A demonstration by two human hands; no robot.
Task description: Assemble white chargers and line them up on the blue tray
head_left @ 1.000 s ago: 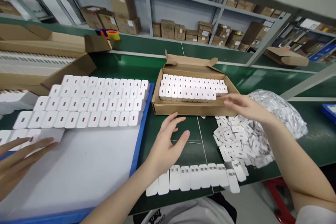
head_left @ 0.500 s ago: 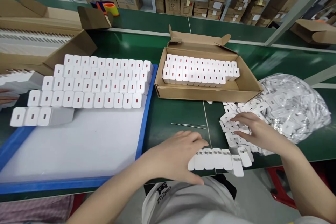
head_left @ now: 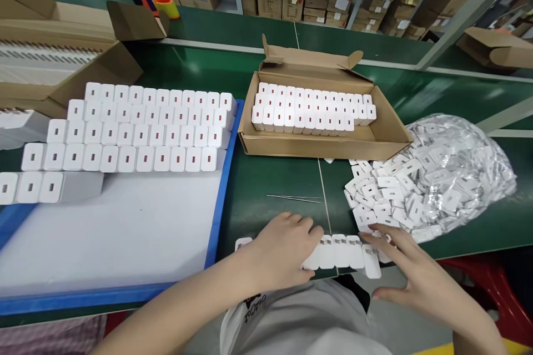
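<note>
A row of white plastic end pieces [head_left: 340, 252] with small metal contacts lies along the table's front edge. My left hand [head_left: 285, 249] is closed over its left part, thumb at the front and fingers behind, hiding several pieces. At the right end, one end piece [head_left: 371, 262] sits lower than the others. My right hand [head_left: 410, 263] is there with thumb and fingers apart, fingertips at the pieces beside it. Its fingers partly cover those pieces. Behind it, a heap of loose white pieces [head_left: 389, 191] spills from a clear plastic bag [head_left: 478, 161].
On the left, a blue-edged white tray [head_left: 137, 233] bears rows of white housings [head_left: 141, 133]. A cardboard box [head_left: 320, 147] holds more housings. Two thin metal rods [head_left: 293, 198] lie mid-table. Another open carton [head_left: 95, 75] and a tape roll [head_left: 166, 7] are farther back.
My right hand has moved from the loose heap down to the right end of the row. My left hand stays on the row. The view has shifted slightly.
</note>
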